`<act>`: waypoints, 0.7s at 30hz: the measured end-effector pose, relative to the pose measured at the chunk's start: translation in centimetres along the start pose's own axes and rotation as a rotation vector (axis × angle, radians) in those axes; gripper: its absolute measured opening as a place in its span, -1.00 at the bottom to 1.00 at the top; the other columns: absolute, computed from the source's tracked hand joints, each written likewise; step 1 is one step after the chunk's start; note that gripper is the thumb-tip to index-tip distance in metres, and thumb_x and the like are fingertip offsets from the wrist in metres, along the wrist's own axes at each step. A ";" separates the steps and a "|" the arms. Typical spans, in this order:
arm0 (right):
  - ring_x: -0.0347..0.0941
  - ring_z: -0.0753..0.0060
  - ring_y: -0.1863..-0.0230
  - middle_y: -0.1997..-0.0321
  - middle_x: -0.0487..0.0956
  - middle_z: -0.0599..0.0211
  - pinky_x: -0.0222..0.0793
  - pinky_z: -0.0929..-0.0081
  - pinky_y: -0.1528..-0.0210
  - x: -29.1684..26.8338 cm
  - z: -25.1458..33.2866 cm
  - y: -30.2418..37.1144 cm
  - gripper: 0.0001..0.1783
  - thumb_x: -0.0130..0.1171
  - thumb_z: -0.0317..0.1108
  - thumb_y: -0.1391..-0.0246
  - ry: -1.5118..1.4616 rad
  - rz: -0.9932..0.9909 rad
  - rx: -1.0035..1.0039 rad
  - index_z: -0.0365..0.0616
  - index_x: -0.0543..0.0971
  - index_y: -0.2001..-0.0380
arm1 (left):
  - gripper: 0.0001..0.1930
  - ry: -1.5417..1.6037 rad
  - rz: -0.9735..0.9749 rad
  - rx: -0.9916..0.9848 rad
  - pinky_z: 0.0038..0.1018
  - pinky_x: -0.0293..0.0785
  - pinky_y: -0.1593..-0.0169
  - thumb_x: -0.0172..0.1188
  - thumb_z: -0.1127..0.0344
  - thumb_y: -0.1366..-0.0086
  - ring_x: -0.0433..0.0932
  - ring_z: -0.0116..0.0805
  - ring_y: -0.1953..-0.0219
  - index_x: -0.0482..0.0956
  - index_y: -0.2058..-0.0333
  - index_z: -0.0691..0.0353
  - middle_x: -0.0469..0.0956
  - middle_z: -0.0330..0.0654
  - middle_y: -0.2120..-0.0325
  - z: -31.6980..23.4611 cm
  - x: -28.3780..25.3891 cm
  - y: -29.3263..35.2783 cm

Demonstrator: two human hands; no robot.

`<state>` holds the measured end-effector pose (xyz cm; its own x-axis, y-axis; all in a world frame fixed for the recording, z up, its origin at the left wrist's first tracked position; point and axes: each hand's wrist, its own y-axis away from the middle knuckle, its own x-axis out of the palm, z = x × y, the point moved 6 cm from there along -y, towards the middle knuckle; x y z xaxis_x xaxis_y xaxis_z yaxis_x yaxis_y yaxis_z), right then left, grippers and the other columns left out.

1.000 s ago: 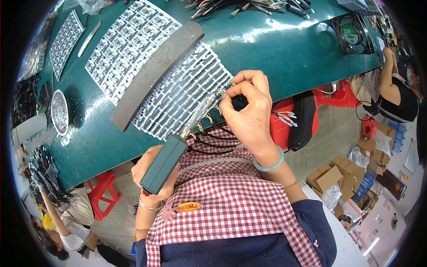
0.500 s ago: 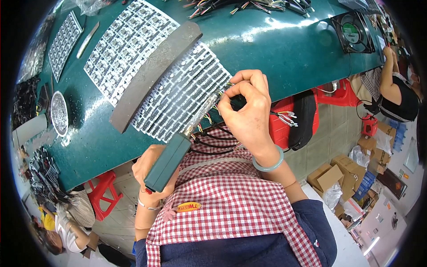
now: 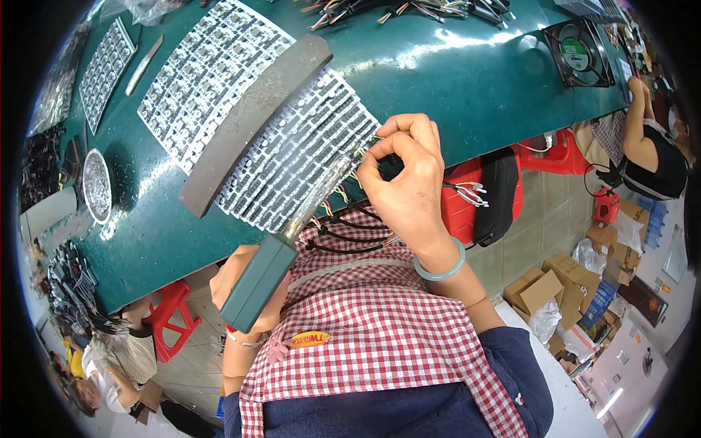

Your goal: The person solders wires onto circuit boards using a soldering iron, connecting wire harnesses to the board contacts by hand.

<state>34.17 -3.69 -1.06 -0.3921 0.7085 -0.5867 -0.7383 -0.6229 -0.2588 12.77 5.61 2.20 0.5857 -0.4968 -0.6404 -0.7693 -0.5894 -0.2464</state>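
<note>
My left hand [image 3: 225,283] is closed around the green block-shaped handle of a soldering iron [image 3: 257,286]. Its scruffy metal shaft slants up and right along the near edge of a row of narrow circuit boards [image 3: 292,164]. My right hand [image 3: 410,179] is pinched at the boards' right corner, beside the iron's tip; thin coloured wires [image 3: 360,152] show at its fingertips. The exact contact of tip, wire and board is too small to make out. A dark curved metal bar [image 3: 252,128] lies across the boards. Black cables with coloured ends [image 3: 347,237] hang below the edge.
Left on the green table [image 3: 431,87] are a bowl of silvery material [image 3: 97,187], a knife-like strip [image 3: 144,66] and another board sheet [image 3: 106,75]. Wire bundles [image 3: 416,9] lie at the back, a fan [image 3: 578,55] at far right. Red stools and other people are nearby.
My left hand and the soldering iron have shifted down and left, drawing the shaft back along the boards' edge. My right hand has hardly moved.
</note>
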 end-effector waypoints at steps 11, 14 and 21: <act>0.40 0.31 0.11 0.17 0.47 0.24 0.32 0.42 0.08 -0.4 -0.9 1.0 -0.91 0.31 -0.58 0.13 -0.112 0.013 0.093 -0.27 0.59 0.50 | -0.76 -0.030 -0.072 0.008 -0.41 0.61 0.35 0.28 0.57 0.19 0.67 -0.09 0.40 0.64 0.41 0.41 0.63 0.04 0.40 0.3 0.0 0.5; 0.39 0.32 0.09 0.15 0.46 0.24 0.31 0.42 0.06 -0.4 -0.8 1.2 -0.93 0.30 -0.58 0.10 -0.119 -0.013 0.047 -0.27 0.59 0.48 | -0.76 -0.051 -0.074 0.027 -0.42 0.61 0.36 0.26 0.59 0.18 0.68 -0.10 0.41 0.64 0.41 0.42 0.63 0.04 0.40 0.3 0.1 0.6; 0.33 0.19 0.10 0.16 0.42 0.18 0.26 0.32 0.04 -0.1 -0.6 0.7 -0.93 0.22 -0.60 0.14 -0.106 -0.001 0.029 -0.28 0.52 0.53 | -0.75 -0.021 -0.059 -0.007 -0.43 0.60 0.35 0.27 0.57 0.17 0.67 -0.11 0.41 0.63 0.40 0.42 0.63 0.03 0.39 0.5 0.2 0.5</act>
<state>34.03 -4.44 -1.67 -0.4462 0.7411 -0.5017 -0.7535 -0.6136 -0.2362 12.34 5.58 1.57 0.6246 -0.4478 -0.6398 -0.7317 -0.6218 -0.2791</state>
